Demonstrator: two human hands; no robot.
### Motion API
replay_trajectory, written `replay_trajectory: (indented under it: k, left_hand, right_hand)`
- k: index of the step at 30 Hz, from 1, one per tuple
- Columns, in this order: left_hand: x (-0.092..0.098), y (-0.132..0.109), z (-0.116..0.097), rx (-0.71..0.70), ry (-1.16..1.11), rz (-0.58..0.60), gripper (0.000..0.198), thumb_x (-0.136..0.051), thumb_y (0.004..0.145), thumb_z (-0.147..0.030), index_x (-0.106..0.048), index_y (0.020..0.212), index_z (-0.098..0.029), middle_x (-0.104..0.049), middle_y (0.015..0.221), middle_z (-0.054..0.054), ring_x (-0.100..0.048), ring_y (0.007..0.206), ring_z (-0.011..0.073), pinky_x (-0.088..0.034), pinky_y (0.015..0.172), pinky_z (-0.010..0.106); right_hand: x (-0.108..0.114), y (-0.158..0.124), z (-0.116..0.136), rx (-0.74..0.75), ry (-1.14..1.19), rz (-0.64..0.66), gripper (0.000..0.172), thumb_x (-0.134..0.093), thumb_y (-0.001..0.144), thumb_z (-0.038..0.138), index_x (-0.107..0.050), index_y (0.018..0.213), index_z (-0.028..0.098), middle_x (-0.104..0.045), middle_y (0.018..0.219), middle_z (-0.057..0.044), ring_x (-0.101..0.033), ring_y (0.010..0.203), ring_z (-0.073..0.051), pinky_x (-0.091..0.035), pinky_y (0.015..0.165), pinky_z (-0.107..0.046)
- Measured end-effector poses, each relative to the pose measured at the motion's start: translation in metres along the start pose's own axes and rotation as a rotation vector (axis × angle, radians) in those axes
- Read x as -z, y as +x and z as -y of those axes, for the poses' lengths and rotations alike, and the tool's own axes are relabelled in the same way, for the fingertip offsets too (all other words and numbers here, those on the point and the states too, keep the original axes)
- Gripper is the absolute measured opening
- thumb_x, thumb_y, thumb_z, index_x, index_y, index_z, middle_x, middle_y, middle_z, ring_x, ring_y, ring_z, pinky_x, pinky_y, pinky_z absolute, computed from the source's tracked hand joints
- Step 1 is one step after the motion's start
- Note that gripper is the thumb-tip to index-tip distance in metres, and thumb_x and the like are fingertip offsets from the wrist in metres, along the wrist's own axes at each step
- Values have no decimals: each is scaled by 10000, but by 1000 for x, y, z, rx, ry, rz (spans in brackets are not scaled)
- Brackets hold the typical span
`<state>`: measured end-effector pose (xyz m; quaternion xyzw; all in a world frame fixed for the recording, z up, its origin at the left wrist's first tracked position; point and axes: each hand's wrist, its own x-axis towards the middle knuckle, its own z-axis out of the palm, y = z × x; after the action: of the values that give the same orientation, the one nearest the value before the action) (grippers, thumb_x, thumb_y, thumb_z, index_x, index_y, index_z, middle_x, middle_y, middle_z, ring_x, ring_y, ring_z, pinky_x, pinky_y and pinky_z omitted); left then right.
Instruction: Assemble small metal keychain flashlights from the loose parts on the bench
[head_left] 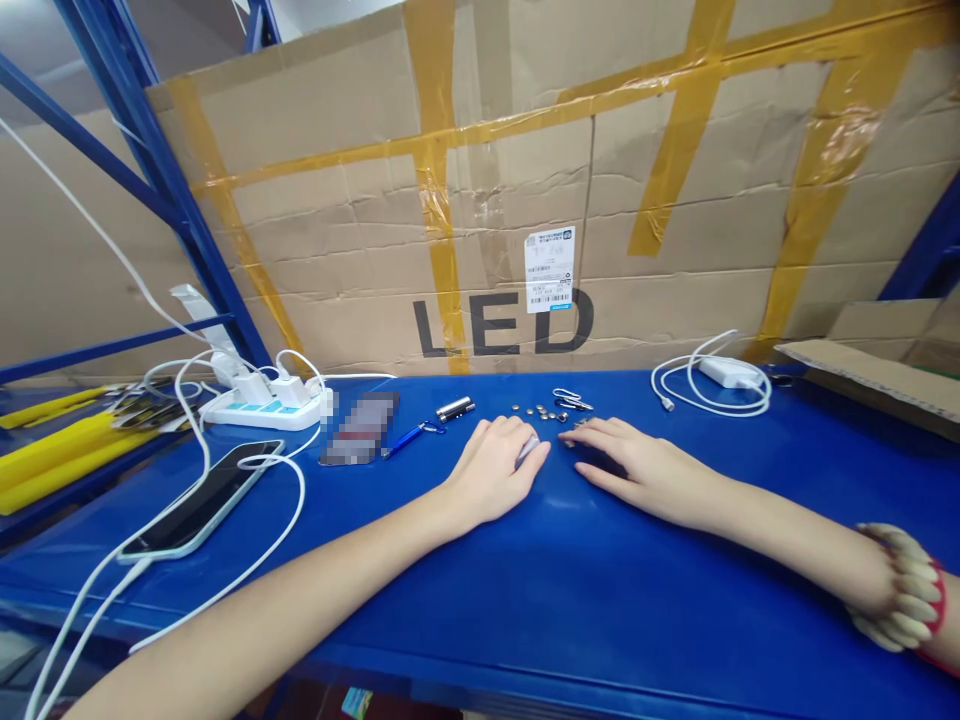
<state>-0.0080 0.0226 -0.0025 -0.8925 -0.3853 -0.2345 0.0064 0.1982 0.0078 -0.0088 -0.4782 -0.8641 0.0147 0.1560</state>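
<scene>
My left hand [491,470] is closed around a small silver cylindrical piece [528,450], which shows between thumb and fingers. Just to its right, my right hand [641,470] rests low over the blue surface, thumb apart from the stretched fingers. Its fingertips touch or hover by small round metal pieces like button cells [541,411], several of which lie scattered beyond both hands. Behind them is a small clip with a pale cord loop [573,399]. A silver cylinder like a small flashlight [455,409] lies beyond my left hand, beside a blue strap with a carabiner [409,438].
A phone [202,500] with white cables lies at the left, near a white power strip [262,405]. A pixelated dark flat item [360,428] lies nearby. A white charger [731,374] sits back right. A large taped carton [360,240] stands behind the blue tabletop [540,600].
</scene>
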Motion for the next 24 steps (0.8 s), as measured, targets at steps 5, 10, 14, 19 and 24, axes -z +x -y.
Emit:
replay_trajectory:
  k: [5, 10, 14, 19, 24]
  left_hand:
    - [1, 0, -2, 20, -27, 23, 275, -317, 937, -302, -507, 780, -179, -586, 811, 21, -511, 804, 182, -365, 732, 324]
    - [1, 0, -1, 28, -86, 30, 296, -257, 957, -286, -494, 811, -184, -589, 839, 16, -520, 825, 171, -365, 768, 316]
    - [1, 1, -1, 20, -70, 51, 279, -280, 949, -307, -486, 803, -188, -574, 803, 15, -512, 800, 177, -366, 743, 316]
    - [1, 1, -1, -3, -64, 76, 313, -265, 948, -326, -477, 764, -188, -563, 775, 16, -497, 775, 179, -362, 739, 325]
    - [1, 1, 0, -3, -73, 93, 320, -249, 950, -327, -484, 785, -186, -561, 797, 23, -496, 778, 181, -362, 738, 329]
  right_hand:
    - [-5, 2, -7, 54, -11, -9, 398, -367, 894, 378, -564, 1190, 198, -543, 1204, -97, -474, 1140, -260, -458, 911, -442]
    - [-11, 5, -20, 116, 29, -82, 372, -352, 899, 312, -609, 1123, 163, -591, 1131, -112, -532, 1070, -247, -452, 919, -415]
    - [-9, 7, -23, 119, 50, -108, 310, -407, 881, 279, -661, 1016, 165, -640, 1023, -100, -596, 960, -228, -483, 861, -371]
    - [-2, 6, -20, 77, 40, -115, 248, -460, 862, 274, -692, 915, 206, -662, 934, -73, -630, 852, -211, -512, 754, -330]
    - [2, 7, -16, 69, 76, -128, 200, -509, 843, 244, -685, 920, 187, -683, 904, -65, -637, 821, -199, -503, 763, -316]
